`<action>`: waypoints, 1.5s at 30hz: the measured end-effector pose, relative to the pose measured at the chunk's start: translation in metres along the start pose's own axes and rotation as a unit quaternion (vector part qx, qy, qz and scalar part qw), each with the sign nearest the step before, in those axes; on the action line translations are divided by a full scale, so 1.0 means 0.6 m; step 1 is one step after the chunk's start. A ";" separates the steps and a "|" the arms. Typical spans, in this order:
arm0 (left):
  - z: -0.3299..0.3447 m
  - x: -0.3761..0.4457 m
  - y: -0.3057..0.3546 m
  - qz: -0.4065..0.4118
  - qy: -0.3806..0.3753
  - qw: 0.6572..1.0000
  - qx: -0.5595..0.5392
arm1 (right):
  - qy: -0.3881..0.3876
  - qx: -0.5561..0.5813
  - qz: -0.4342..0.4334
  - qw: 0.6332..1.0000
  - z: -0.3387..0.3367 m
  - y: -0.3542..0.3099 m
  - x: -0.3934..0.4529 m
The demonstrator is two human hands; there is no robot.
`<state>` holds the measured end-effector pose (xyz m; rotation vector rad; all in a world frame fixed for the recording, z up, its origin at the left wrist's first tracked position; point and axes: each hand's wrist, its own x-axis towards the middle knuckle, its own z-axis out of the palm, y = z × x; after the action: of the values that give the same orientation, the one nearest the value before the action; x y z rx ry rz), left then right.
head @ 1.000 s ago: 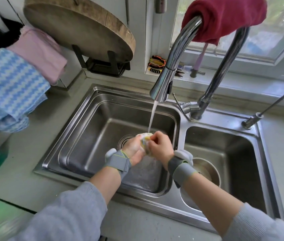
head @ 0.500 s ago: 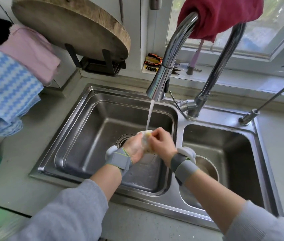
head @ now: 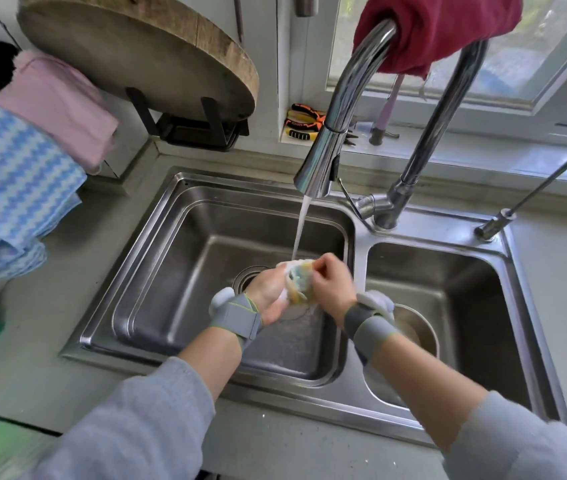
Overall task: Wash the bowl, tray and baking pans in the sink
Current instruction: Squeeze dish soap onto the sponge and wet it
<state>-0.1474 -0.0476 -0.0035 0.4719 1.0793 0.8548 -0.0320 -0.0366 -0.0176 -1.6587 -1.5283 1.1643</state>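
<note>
Blue-white cloth (head: 11, 188) hangs far left, round wooden board (head: 143, 53) propped behind. Left hand (head: 270, 292) and right hand (head: 332, 287) squeeze soapy sponge (head: 298, 280) between curled fingers, over left sink basin (head: 185, 271), under running faucet (head: 323, 161). Metal bowl (head: 420, 330) sits in right basin.

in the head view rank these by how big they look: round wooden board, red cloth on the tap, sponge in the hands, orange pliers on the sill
1. Round wooden board
2. Red cloth
3. Orange pliers and sponge: look about alike, and hands partly cover the sponge, so unranked.
</note>
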 end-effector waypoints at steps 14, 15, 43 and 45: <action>0.023 -0.001 -0.009 -0.052 -0.061 0.997 -0.021 | 0.054 0.019 0.058 0.997 -0.042 0.010 -0.025; 0.028 -0.005 -0.006 -0.055 -0.058 0.997 -0.011 | 0.032 0.012 0.041 0.999 -0.043 0.004 -0.035; 0.260 0.044 -0.067 -0.066 -0.029 0.994 0.079 | 0.040 -0.005 -0.010 0.999 -0.253 0.098 -0.078; 0.295 0.051 -0.078 -0.076 -0.007 0.995 0.065 | 0.078 -0.020 0.031 0.996 -0.304 0.121 -0.049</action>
<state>0.0363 -0.0400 0.0204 0.4962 1.1476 0.6503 0.1643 -0.0528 0.0051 -1.7900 -1.4207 1.0158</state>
